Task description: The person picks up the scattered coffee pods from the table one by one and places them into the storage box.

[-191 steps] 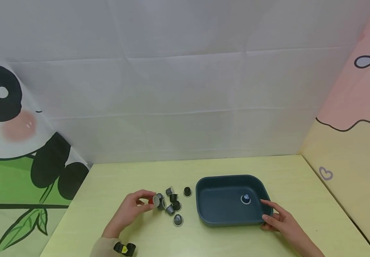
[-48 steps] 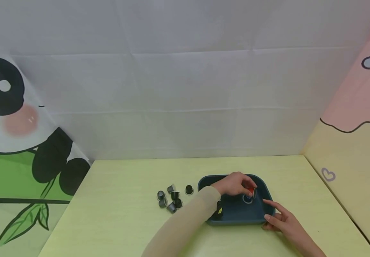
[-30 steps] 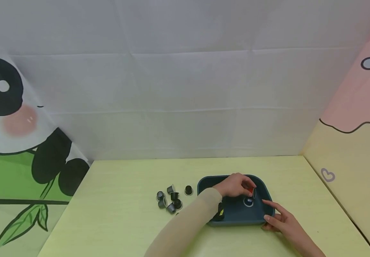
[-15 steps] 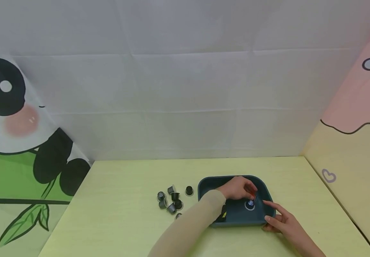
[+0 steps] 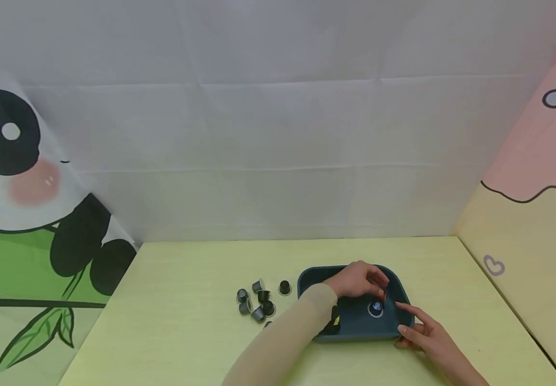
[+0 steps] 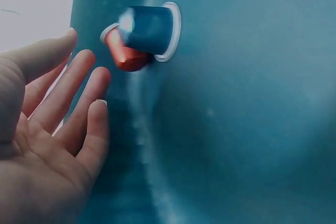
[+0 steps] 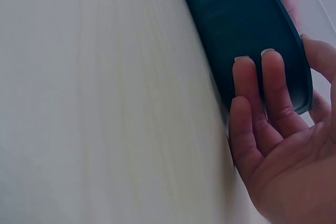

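Note:
A dark teal tray sits on the pale yellow table. My left hand hovers inside it with straight, spread fingers and holds nothing. In the left wrist view that hand lies just left of a red capsule, which rests on the tray floor on its side against a blue capsule. From the head, the red capsule peeks out at my fingertips, above the blue capsule. My right hand holds the tray's front right corner; its fingers lie on the outer wall, thumb over the rim.
Several dark and grey capsules lie loose on the table left of the tray. White sheeting stands behind the table, a panda print to the left and a pink and yellow panel to the right.
My left hand carried the red capsule from the loose pile into the tray, lowered it beside the blue capsule and let go. The right hand stayed on the tray's corner.

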The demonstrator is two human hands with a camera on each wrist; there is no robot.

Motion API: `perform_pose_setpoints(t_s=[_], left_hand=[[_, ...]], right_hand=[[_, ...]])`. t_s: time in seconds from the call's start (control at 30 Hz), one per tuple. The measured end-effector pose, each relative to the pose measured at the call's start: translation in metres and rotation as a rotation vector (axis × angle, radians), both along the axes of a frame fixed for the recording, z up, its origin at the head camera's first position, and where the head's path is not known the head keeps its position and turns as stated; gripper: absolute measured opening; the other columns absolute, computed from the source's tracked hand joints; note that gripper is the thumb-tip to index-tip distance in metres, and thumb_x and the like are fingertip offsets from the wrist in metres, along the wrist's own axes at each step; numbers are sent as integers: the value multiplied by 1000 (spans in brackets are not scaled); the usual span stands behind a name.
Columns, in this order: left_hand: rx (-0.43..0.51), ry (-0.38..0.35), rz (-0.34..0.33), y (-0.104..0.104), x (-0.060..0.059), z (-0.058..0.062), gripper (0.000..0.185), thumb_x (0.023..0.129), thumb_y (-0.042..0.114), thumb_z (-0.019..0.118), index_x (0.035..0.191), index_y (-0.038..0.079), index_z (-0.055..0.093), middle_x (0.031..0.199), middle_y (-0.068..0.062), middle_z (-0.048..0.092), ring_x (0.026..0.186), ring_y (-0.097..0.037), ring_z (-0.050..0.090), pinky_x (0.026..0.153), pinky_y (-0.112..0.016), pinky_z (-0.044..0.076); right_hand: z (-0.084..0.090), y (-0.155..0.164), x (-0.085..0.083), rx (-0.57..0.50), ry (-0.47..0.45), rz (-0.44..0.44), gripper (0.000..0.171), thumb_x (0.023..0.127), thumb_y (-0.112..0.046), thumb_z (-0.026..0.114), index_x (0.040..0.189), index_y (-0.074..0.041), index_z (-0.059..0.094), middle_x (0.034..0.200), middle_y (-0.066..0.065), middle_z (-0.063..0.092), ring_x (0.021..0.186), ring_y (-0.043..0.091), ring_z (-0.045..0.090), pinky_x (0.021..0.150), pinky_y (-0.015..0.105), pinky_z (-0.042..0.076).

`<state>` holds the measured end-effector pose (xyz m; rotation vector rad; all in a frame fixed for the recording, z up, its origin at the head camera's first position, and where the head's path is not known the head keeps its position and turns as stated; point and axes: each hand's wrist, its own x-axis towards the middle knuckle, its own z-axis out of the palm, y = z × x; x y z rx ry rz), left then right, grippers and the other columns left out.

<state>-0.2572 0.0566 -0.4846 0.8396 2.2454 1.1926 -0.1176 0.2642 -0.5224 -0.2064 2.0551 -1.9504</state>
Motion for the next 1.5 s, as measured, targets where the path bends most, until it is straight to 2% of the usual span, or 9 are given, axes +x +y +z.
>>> perform_pose_setpoints(t_s=[0.27,0.47,0.8,0.97,1.17,1.5], left_hand=[[56,60,-30,-7,-3,18,26,92,13,73,118,13,72,105,12,71,92,4,64,85,-15,48],[131,51,-2,-17,-1,34,23,93,15,72,116,14,72,104,11,71,93,3,63,85,-17,49],[215,111,-5,-37,1,46,25,94,16,71,119,14,72,110,0,73,97,2,62,87,-20,48],[244,125,29,-48,1,55,24,93,18,72,117,17,73,111,0,73,97,2,62,86,-21,49],[328,67,90,-68,4,62,24,93,18,73,117,19,73,109,8,72,100,-2,64,87,-25,50],[393,58,155,-112,9,65,24,94,18,71,119,17,72,116,0,71,105,-12,65,86,-30,54]], right_hand=[[0,-1,0,2,-10,1,45,104,-10,54,129,-48,55,88,24,69,83,25,72,82,31,57],[0,0,0,18,-26,-10,45,103,-12,55,126,-51,55,87,23,69,83,25,72,82,31,57],[-1,-1,-1,16,-34,-8,46,103,-12,56,124,-52,55,87,21,70,81,21,71,80,30,57],[0,-2,-1,27,-45,-26,45,103,-13,56,123,-53,55,89,23,69,80,22,71,80,30,57],[1,-2,0,29,-36,-33,44,102,-13,57,123,-52,55,89,24,69,80,22,71,80,30,57],[1,-2,-1,45,-58,-44,43,102,-14,58,123,-51,54,91,23,69,80,22,70,80,30,57]])
